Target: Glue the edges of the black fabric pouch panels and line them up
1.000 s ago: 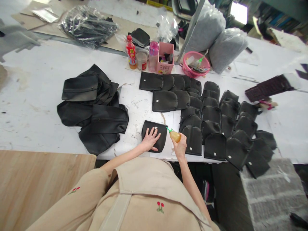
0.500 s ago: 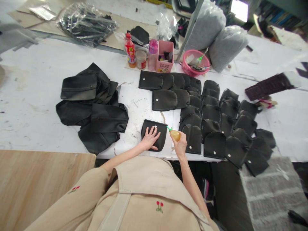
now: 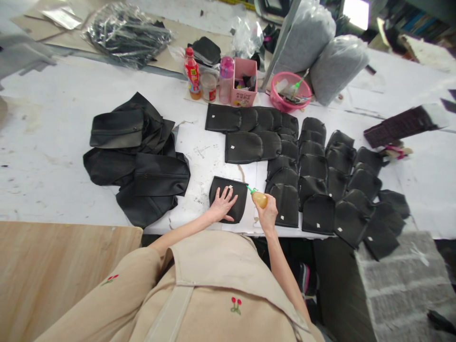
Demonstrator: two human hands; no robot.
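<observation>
Flat on the white table lies a black leather-like piece (image 3: 239, 209) with a small pale tag near its upper edge. My left hand (image 3: 223, 206) rests on it with fingers spread. My right hand (image 3: 268, 216) is wrapped round a glue bottle (image 3: 260, 199) of yellowish liquid with a thin green nozzle. The nozzle tip is at the upper right corner of the piece; whether it touches cannot be made out. To the right, overlapping rows of similar black pieces (image 3: 313, 166) cover the table. On the left is a loose heap of black pieces (image 3: 160, 175).
Along the back stand a red-capped drink bottle (image 3: 192, 76), a jar (image 3: 208, 88), a pink water bottle (image 3: 226, 80), a pink box (image 3: 244, 97) and a pink basin (image 3: 290, 104). A metal post (image 3: 281, 45) rises behind them. A wooden board (image 3: 67, 280) lies at lower left.
Almost nothing differs. Both hands, the glue bottle and the black piece hold their places; the view has shifted very slightly.
</observation>
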